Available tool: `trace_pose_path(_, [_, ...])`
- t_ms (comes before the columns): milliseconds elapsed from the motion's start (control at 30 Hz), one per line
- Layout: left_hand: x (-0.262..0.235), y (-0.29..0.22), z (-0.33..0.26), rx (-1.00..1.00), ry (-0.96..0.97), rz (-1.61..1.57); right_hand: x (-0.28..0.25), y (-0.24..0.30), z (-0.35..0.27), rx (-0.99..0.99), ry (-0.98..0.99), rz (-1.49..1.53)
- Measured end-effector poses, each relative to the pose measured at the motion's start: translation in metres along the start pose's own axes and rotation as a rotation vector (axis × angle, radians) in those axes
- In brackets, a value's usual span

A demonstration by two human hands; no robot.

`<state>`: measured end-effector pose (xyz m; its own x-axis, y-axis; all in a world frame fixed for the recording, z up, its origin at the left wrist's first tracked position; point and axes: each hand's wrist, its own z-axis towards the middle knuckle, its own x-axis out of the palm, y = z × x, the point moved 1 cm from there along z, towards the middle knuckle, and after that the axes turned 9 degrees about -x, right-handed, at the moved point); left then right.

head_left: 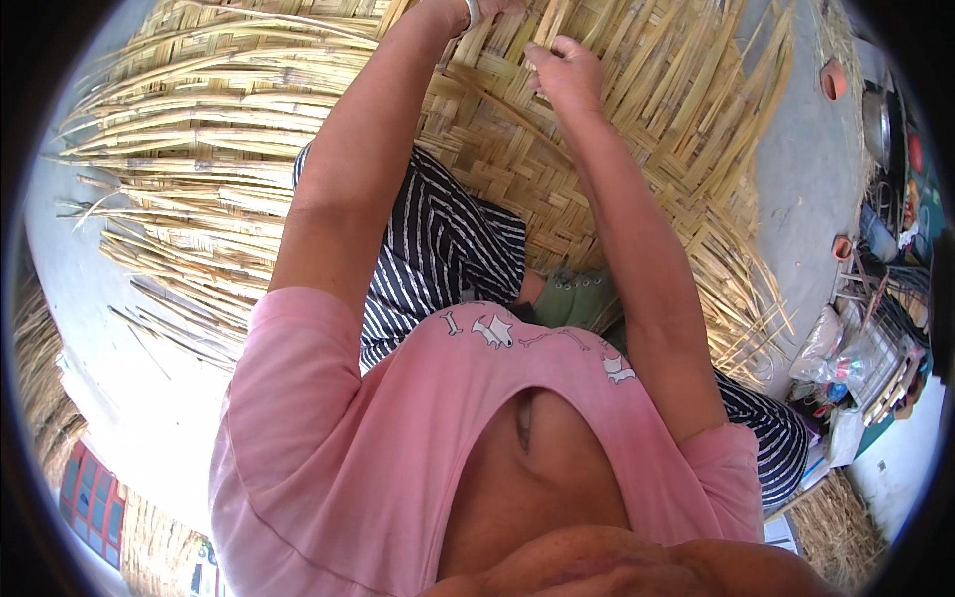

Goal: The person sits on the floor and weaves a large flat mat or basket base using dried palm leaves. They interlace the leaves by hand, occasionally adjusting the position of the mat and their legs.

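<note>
Pink shirt cloth fills the foreground; beyond it the woven mat (557, 189) of flat, pale bamboo strips lies on the ground, its middle tightly plaited, its edges loose and splayed, so much weaving seems left. Right hand (565, 72) fingers pinch a strip (542, 40); left hand (487, 8) is cropped, its fingers' state unclear.

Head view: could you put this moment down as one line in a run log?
left hand: on woven bamboo mat, mostly out of frame | right hand: pinching a bamboo strip | person: over the mat, loose strip ends around
</note>
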<state>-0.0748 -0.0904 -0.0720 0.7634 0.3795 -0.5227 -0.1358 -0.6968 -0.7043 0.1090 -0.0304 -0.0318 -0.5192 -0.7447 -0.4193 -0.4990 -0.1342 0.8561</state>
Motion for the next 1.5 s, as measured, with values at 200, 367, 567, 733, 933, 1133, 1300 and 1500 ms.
trace_pose_path(200, [-0.002, 0.006, 0.004, 0.014, 0.319, -0.66, 0.003, 0.005, 0.005, -0.077, 0.063, -0.2])
trace_pose_path(367, [-0.007, -0.006, -0.015, 0.073, 0.453, -0.849, 0.005, -0.006, 0.008, -0.353, 0.148, -0.609])
trace_pose_path(567, [-0.021, 0.019, 0.0, 0.073, 0.23, -1.066, -0.003, -0.012, 0.03, -0.229, 0.397, -0.46])
trace_pose_path(733, [-0.026, 0.041, -0.019, 0.056, -0.031, -0.901, -0.002, -0.014, 0.046, -0.217, 0.508, -0.565])
trace_pose_path(933, [-0.034, 0.089, -0.03, -0.093, -0.163, -0.85, 0.003, -0.014, 0.039, -0.242, 0.451, -0.487])
trace_pose_path(1133, [-0.031, 0.082, -0.06, -0.244, -0.216, -0.967, 0.014, 0.0, 0.011, -0.462, 0.253, -0.824])
trace_pose_path(1300, [-0.04, 0.117, -0.039, -0.117, -0.116, -1.07, 0.019, 0.011, -0.001, -0.453, 0.237, -0.979])
trace_pose_path(1500, [-0.07, 0.085, -0.071, -0.129, -0.447, -1.259, 0.021, 0.053, -0.006, -0.538, 0.305, -1.04])
